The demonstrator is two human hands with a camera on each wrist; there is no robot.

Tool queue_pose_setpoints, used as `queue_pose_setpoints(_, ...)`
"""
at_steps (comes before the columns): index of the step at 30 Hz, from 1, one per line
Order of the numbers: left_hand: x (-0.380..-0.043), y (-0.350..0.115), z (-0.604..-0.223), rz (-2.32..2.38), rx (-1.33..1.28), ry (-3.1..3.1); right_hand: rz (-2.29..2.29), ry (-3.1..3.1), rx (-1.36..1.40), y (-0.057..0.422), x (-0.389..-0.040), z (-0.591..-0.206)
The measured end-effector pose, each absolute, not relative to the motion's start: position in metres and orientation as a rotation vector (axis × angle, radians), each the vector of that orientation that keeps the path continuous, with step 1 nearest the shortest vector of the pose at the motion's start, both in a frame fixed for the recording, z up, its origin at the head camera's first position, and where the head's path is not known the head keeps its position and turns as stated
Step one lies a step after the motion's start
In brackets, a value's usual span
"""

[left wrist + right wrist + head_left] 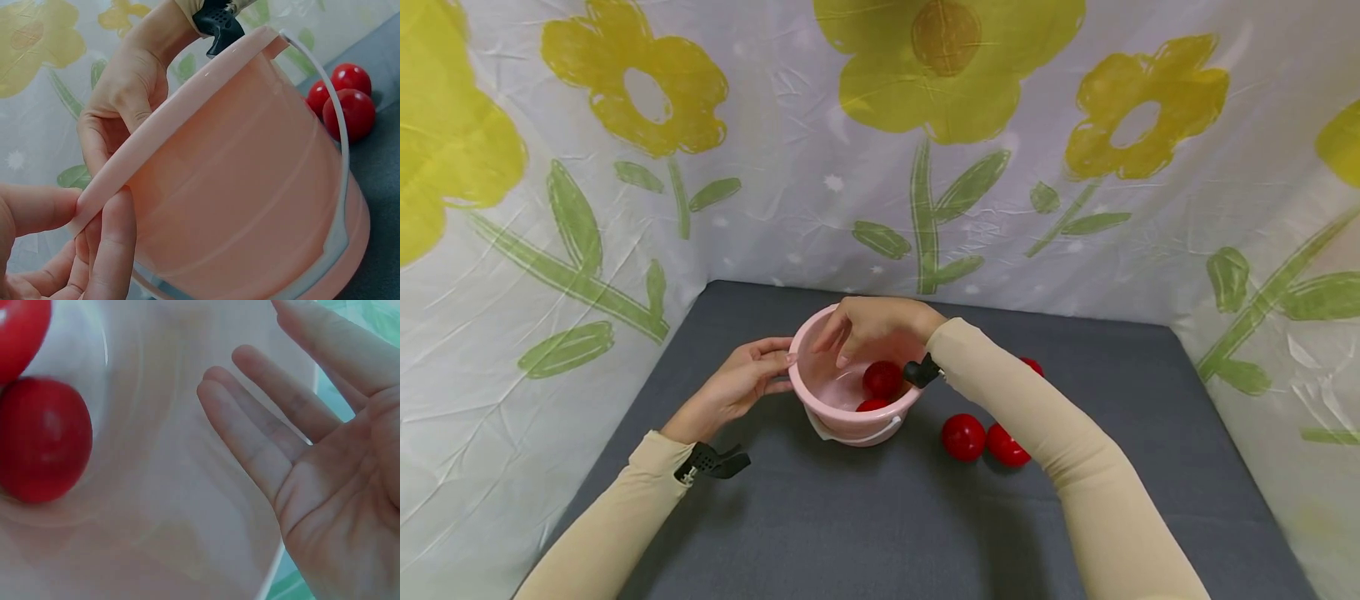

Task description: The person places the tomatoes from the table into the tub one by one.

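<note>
A pink bucket point(850, 421) with a white handle point(342, 156) stands on the grey table. My left hand point(737, 387) pinches its rim at the left side, as the left wrist view shows, with thumb and fingers on either face of the rim. Over the bucket's mouth, my right hand point(880, 325) reaches in with its fingers extended and apart, holding nothing. Inside lie two red tomatoes, one tomato point(47, 440) whole in the right wrist view and the other tomato point(19, 337) cut by the frame edge. They are apart from my right fingers.
To the right of the bucket, a red tomato point(963, 437) and another tomato point(1006, 446) lie side by side on the table point(820, 533). A further tomato point(1032, 365) shows partly behind my right sleeve. A flower-printed curtain point(775, 167) closes off the back and sides.
</note>
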State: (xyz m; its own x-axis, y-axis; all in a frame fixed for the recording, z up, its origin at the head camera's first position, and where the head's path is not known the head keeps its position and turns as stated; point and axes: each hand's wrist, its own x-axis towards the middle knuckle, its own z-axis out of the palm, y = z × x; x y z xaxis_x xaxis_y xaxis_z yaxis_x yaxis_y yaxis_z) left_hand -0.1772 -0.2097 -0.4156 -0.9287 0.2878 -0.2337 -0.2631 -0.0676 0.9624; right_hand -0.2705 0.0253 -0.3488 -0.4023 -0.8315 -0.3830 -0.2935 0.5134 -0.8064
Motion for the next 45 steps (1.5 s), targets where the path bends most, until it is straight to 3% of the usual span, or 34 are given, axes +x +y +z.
queue_pose_setpoints(15,-0.177,-0.208,-0.415,2.047,0.021,1.868,-0.794,1.996,-1.203,0.048,-0.284,-0.326)
queue_pose_setpoints(30,-0.177,-0.208,-0.415,2.028,0.025,1.888,-0.903,2.131,-1.077,0.112,-0.285,-0.287)
queue_pose_setpoints(45,-0.178,-0.208,-0.415,2.047,0.034,1.844,-0.966,2.309,-0.913,0.205,-0.272,-0.322)
